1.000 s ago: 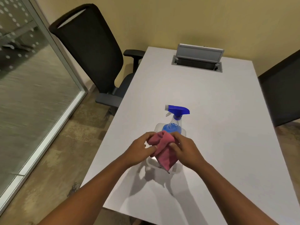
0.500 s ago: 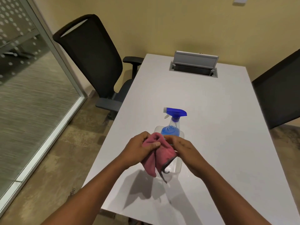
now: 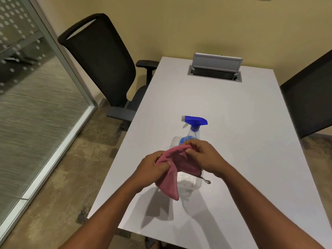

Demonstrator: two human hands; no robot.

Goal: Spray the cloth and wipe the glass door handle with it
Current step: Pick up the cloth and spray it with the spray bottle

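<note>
Cloth: a pink cloth (image 3: 173, 174), crumpled, is held above the near part of the white table; its upper edge is stretched between two hands and one fold hangs down to a point at the near left.
Cloth edging: a dark trim with a loose thread is seen at the right corner.
Spray bottle: a clear spray bottle (image 3: 192, 129) with blue liquid and a blue trigger head stands upright just beyond the cloth, nozzle pointing left, its lower part hidden.

Two bare forearms are seen, uncovered from elbow to wrist. No sleeve, watch, ring or glove is worn on the left hand (image 3: 152, 169) or right hand (image 3: 203, 155).
</note>
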